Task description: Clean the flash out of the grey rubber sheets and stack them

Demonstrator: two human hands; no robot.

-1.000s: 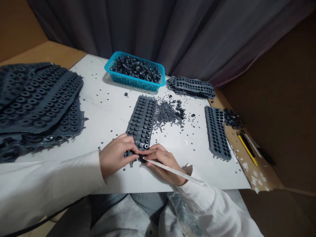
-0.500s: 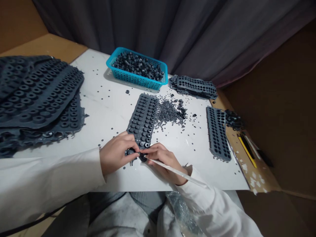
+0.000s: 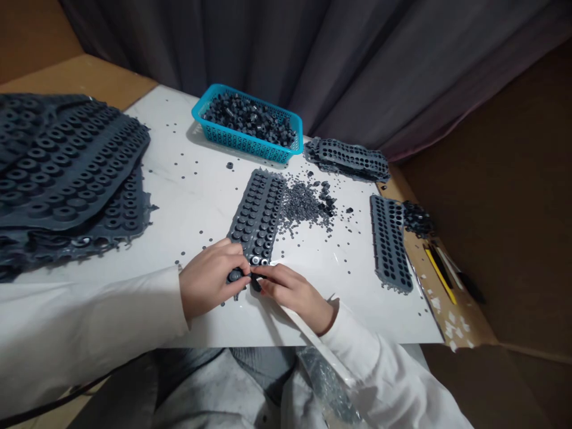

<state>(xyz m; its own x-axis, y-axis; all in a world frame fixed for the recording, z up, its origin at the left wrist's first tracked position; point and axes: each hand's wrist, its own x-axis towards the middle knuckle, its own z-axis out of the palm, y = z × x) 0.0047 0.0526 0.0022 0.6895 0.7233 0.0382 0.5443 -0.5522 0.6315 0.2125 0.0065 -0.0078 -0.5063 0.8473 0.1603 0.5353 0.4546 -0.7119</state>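
Observation:
A dark grey rubber sheet (image 3: 255,214) with rows of round raised plugs lies in the middle of the table. My left hand (image 3: 217,275) is closed on its near end, thumb and forefinger pinching at a plug there. Close against those fingertips, my right hand (image 3: 297,293) is closed too, its forefinger and thumb at a dark rubber piece by the sheet's near edge. A long, thin white stick (image 3: 313,339) runs out from under the right palm towards my lap. Its front end is hidden by the hand.
A blue basket (image 3: 250,144) full of small rubber parts stands at the back. Small grey discs (image 3: 304,205) are heaped beside the sheet. Stacked plugged sheets (image 3: 67,179) fill the left. Punched sheets (image 3: 391,244) lie right, near a yellow-handled tool (image 3: 440,275).
The white stick has swung from pointing at the plugs to lying back under my right palm. My right fingertips have moved slightly up and left. My left hand stays on the sheet.

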